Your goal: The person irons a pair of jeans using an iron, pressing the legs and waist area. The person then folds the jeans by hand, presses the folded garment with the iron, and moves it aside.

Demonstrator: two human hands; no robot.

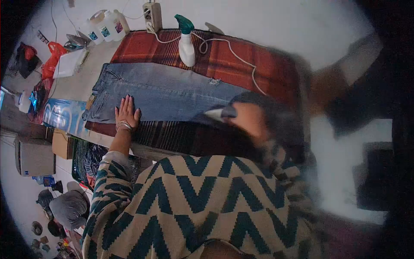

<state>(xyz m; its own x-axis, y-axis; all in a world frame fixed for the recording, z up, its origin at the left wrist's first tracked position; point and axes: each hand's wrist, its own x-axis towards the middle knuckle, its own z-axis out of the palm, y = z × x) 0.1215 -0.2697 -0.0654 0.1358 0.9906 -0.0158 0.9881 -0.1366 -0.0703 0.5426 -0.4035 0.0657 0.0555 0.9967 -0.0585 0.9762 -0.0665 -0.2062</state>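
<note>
Blue jeans (pixel 164 88) lie folded lengthwise on a red plaid cloth (pixel 241 54), waistband to the left. My left hand (pixel 126 114) rests flat on them near the waistband, fingers apart, with bracelets at the wrist. At the right end of the jeans, my right hand (pixel 249 121) is blurred by motion, its fingers wrapped round the handle of an iron (pixel 215 114) with a pale pointed tip. Much of the iron is dark and smeared. A white spray bottle (pixel 186 51) with a green head stands behind the jeans.
A power socket block (pixel 152 17) with a white cord (pixel 230 48) is at the back. Plastic jugs (pixel 105 30) stand at the back left, near a red bag (pixel 53 58). A cardboard box (pixel 62 144) and a grey seat (pixel 70 208) are at the lower left.
</note>
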